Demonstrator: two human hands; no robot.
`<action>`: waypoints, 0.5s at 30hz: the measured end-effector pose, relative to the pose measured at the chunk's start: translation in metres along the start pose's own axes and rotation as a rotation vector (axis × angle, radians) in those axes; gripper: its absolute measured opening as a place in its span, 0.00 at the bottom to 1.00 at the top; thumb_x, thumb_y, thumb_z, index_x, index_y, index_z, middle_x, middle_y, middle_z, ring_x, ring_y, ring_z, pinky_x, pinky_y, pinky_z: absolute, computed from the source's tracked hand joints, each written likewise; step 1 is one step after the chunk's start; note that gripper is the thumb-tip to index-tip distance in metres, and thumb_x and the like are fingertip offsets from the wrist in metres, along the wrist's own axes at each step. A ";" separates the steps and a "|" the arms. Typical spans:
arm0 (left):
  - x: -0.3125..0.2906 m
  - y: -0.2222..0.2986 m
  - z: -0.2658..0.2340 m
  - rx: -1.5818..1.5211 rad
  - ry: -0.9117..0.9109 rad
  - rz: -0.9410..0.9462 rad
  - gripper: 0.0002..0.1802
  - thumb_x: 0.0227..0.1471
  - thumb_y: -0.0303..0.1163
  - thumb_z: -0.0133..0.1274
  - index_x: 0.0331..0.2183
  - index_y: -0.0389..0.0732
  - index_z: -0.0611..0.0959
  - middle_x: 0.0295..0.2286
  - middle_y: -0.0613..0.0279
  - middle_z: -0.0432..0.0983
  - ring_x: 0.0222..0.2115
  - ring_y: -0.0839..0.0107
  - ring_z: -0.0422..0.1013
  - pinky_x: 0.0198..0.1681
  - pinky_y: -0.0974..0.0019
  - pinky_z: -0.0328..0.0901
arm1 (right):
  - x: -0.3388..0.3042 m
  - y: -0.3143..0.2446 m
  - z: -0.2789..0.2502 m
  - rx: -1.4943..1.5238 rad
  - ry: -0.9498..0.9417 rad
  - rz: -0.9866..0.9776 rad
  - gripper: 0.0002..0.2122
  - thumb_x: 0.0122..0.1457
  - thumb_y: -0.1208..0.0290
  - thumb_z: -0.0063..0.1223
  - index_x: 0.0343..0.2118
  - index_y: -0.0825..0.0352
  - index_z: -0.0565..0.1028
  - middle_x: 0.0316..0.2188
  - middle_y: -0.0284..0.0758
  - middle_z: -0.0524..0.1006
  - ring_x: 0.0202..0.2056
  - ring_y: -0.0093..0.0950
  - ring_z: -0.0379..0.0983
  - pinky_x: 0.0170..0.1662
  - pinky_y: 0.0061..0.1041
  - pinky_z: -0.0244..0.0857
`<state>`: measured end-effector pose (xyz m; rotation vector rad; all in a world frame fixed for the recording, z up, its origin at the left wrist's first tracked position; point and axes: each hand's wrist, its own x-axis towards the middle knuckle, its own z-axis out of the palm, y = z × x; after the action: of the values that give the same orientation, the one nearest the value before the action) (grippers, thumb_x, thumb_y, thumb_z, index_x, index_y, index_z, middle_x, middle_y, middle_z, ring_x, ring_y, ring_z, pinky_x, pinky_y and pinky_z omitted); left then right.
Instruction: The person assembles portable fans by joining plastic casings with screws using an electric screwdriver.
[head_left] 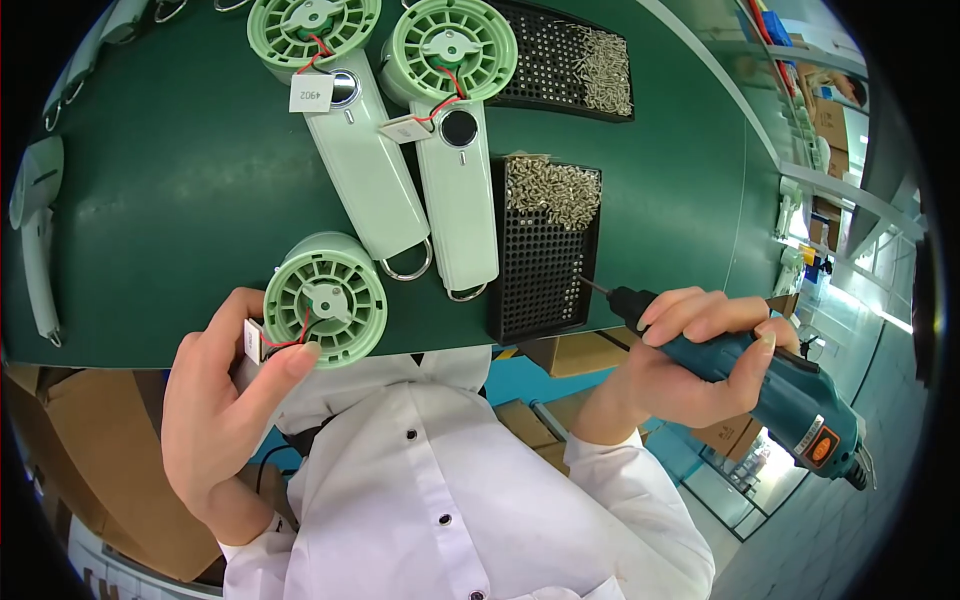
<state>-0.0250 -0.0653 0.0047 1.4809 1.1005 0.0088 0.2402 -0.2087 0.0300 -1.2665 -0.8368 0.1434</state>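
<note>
My left hand (225, 400) grips a pale green handheld fan (350, 265) at the near table edge. Its round slotted housing faces up with red and black wires and a small white tag; its handle is mostly hidden. In my right hand (700, 350) is a teal electric screwdriver (790, 410), fingers wrapped round its body. The thin bit points left and reaches the right side of a black screw tray (525, 290). Small silver screws (555, 190) lie heaped at the tray's far end, and some sit in its holes. Whether a screw is on the bit is too small to tell.
Beyond my left hand lie two more handheld fans (375, 190) (458, 200) with wired, open housings. A second black tray (540, 85) with longer screws (605, 75) is at the back. Further fan bodies (40, 250) line the left edge of the green table (680, 200). Cardboard boxes (120, 450) stand below.
</note>
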 end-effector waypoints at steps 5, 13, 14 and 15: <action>0.000 0.000 0.001 -0.016 0.009 0.010 0.17 0.49 0.38 0.60 0.32 0.34 0.75 0.14 0.67 0.69 0.13 0.80 0.55 0.18 0.74 0.51 | 0.001 0.002 0.006 -0.020 0.039 -0.069 0.08 0.62 0.66 0.40 0.38 0.64 0.67 0.16 0.37 0.66 0.06 0.28 0.58 0.10 0.29 0.58; 0.001 0.003 -0.001 0.006 -0.012 -0.008 0.17 0.49 0.37 0.61 0.31 0.34 0.75 0.14 0.65 0.71 0.13 0.79 0.57 0.18 0.74 0.52 | 0.001 0.003 0.011 -0.042 0.092 -0.045 0.08 0.62 0.65 0.40 0.37 0.64 0.66 0.16 0.37 0.65 0.07 0.27 0.57 0.10 0.28 0.57; 0.001 0.002 -0.001 0.005 -0.006 0.021 0.16 0.49 0.37 0.61 0.31 0.34 0.75 0.15 0.64 0.71 0.13 0.79 0.57 0.18 0.73 0.53 | 0.001 0.002 0.012 -0.038 0.087 -0.045 0.08 0.62 0.65 0.40 0.37 0.64 0.66 0.16 0.37 0.65 0.07 0.27 0.57 0.10 0.28 0.57; 0.001 0.001 -0.001 0.004 0.001 0.050 0.16 0.49 0.36 0.61 0.31 0.34 0.75 0.15 0.63 0.72 0.13 0.78 0.58 0.18 0.73 0.53 | 0.001 0.000 0.011 -0.059 0.108 -0.055 0.08 0.62 0.65 0.40 0.36 0.64 0.65 0.15 0.36 0.65 0.07 0.27 0.57 0.10 0.28 0.56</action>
<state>-0.0244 -0.0635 0.0054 1.5118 1.0649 0.0417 0.2344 -0.1992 0.0308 -1.2939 -0.7866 0.0054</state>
